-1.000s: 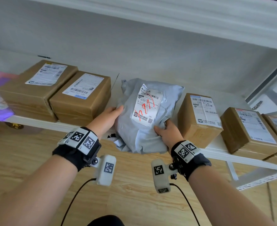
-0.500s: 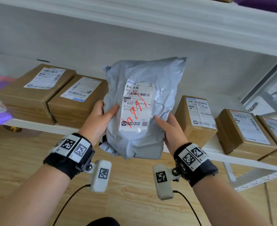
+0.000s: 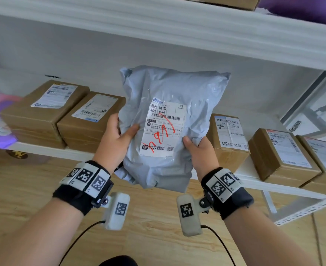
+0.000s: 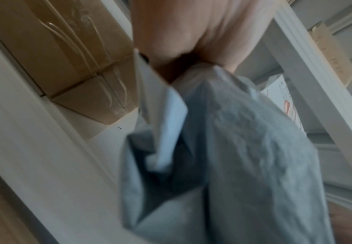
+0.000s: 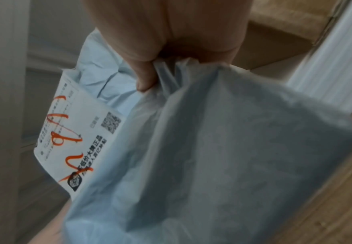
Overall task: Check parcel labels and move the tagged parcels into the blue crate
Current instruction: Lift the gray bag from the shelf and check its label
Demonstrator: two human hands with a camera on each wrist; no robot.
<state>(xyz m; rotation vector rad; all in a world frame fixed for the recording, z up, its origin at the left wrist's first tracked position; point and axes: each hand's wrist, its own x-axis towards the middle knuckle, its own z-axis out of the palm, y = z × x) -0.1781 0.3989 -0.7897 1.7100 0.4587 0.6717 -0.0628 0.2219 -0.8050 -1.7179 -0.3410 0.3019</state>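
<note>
Between the two hands, lifted clear of the shelf and upright in front of it, is a grey poly mailer (image 3: pixel 170 96), soft and wrinkled, its face turned toward the head camera. On that face sits a white shipping label (image 3: pixel 163 129) with a barcode, printed text and a red handwritten scrawl across its lower half.

The left hand (image 3: pixel 113 144) grips the mailer's left edge, thumb pressed on the front just left of the label, fingers wrapped behind out of sight. The right hand (image 3: pixel 198 152) holds the right edge lower down, thumb on the front at the label's lower right corner; the right wrist view shows the plastic bunched under that thumb. Both wrists wear black bands with printed marker squares.

Behind the mailer runs a white shelf (image 3: pixel 49 150). On it, to the left, two brown cardboard boxes (image 3: pixel 43 116) (image 3: pixel 89 121) stand side by side, touching, each with a white label on top. To the right stand a taller box (image 3: pixel 229 139), and further right two more (image 3: pixel 281 156) (image 3: pixel 323 162). An upper shelf board (image 3: pixel 158 27) crosses the far top. Wood-grain floor (image 3: pixel 154 227) lies near, below the arms.
</note>
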